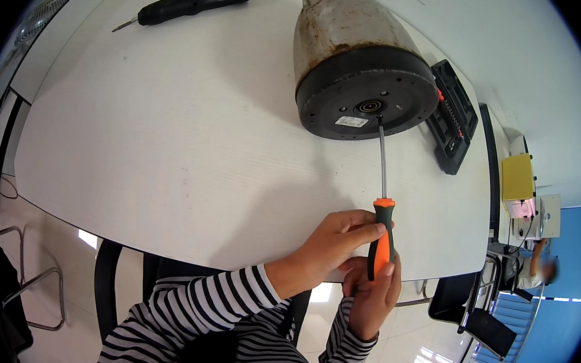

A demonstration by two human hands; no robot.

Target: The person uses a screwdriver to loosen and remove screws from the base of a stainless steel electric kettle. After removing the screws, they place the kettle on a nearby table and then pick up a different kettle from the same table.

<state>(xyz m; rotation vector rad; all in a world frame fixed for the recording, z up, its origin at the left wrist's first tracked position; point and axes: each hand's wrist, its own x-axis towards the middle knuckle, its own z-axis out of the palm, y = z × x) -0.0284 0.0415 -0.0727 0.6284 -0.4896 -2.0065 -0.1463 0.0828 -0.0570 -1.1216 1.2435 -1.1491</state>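
A worn, stained electric kettle (349,24) lies on its side on the white table, its round black base (325,99) turned toward me. A screwdriver (383,163) with an orange and dark grey handle points away from me, its tip at a small hole below the base's central ring connector. My left hand (334,247) closes its thumb and fingers on the front part of the handle. At the handle's rear end, my right hand (377,298) grips it with bent fingers. Whether the tip sits in a screw cannot be made out.
A black cordless screwdriver (195,4) lies at the table's far left. Right of the kettle is an open black bit case (451,119). The white table (128,140) ends at a curved edge near me. Black chairs (456,298) stand beyond, and another person (533,267) sits far right.
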